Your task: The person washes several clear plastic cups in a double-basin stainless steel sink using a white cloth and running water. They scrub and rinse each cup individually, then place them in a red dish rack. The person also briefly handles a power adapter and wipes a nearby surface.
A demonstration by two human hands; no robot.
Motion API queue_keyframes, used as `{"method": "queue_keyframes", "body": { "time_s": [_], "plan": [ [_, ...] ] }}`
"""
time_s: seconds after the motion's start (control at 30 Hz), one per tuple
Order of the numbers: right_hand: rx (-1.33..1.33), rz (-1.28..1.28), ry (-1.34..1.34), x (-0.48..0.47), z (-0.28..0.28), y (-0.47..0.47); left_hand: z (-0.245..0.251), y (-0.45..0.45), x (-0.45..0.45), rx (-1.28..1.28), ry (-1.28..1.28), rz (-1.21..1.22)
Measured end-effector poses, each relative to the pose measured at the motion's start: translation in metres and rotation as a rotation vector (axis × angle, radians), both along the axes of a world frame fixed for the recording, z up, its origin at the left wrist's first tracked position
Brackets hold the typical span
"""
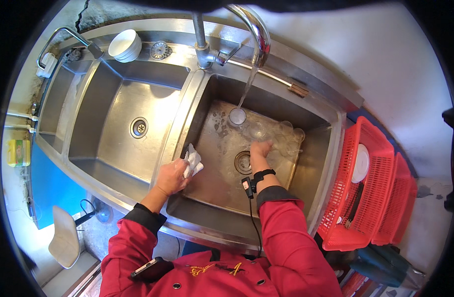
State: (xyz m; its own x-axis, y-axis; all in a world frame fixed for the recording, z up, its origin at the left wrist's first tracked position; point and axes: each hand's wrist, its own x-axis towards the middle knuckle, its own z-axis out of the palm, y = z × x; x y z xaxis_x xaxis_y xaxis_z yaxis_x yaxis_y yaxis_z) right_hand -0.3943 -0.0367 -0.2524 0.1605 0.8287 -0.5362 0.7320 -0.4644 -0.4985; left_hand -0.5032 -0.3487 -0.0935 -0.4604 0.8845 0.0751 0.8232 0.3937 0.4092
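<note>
My left hand (173, 175) is closed around a crumpled white cloth (193, 161), above the near left edge of the right sink basin (219, 185). My right hand (261, 149) reaches down into that basin, beside the drain (243, 162) and close to several clear glasses (286, 137); its fingers are partly hidden, so I cannot tell whether it holds one. From the chrome faucet (262, 41), water runs into a round glass (237, 116) near the back of the basin. A strap with a small device and a cable circles my right wrist.
The left basin (138, 104) adjoins this one. Stacked white bowls (125, 45) and a sink strainer (159, 50) sit on the back ledge, and a brush (298, 90) lies behind the right basin. Red plastic baskets (379, 178) with a white plate (360, 163) and chopsticks (355, 204) stand at right.
</note>
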Motion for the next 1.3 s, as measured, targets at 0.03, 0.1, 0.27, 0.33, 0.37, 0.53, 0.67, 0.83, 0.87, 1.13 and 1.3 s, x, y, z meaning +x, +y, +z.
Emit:
{"method": "queue_keyframes", "body": {
  "time_s": [0.03,0.1,0.27,0.33,0.37,0.53,0.67,0.83,0.87,1.13,1.3],
  "plan": [
    [0.022,0.073,-0.010,0.002,-0.003,0.002,0.000,0.000,0.000,0.003,0.005,0.009],
    [-0.015,0.266,0.007,0.005,-0.010,0.006,0.000,0.000,0.000,0.038,-0.001,-0.003],
    [-0.246,0.200,0.270,0.019,-0.020,-0.011,0.002,0.000,-0.001,0.011,-0.003,-0.008],
    [-0.195,0.085,0.284,0.033,-0.014,-0.025,0.002,0.000,-0.001,0.046,0.009,-0.015],
    [-0.114,0.126,0.334,0.037,-0.009,-0.030,0.002,-0.001,-0.001,0.042,0.002,-0.011],
    [0.111,0.382,0.454,0.035,0.027,-0.020,-0.002,-0.002,-0.003,0.066,-0.033,-0.026],
    [0.312,0.512,0.630,0.014,0.056,-0.013,-0.003,-0.002,-0.002,0.056,-0.037,-0.013],
    [-0.027,0.266,0.678,-0.001,0.087,-0.010,-0.003,-0.002,-0.001,0.022,0.003,-0.007],
    [0.022,0.371,0.602,-0.007,0.092,-0.004,-0.002,-0.003,-0.001,0.010,-0.010,-0.009],
    [0.575,0.972,0.052,-0.091,0.124,0.034,-0.003,-0.001,-0.001,0.088,-0.042,0.005],
    [0.447,0.961,0.055,-0.094,0.129,0.023,-0.004,-0.002,-0.001,0.095,-0.067,0.021]
  ]
}}
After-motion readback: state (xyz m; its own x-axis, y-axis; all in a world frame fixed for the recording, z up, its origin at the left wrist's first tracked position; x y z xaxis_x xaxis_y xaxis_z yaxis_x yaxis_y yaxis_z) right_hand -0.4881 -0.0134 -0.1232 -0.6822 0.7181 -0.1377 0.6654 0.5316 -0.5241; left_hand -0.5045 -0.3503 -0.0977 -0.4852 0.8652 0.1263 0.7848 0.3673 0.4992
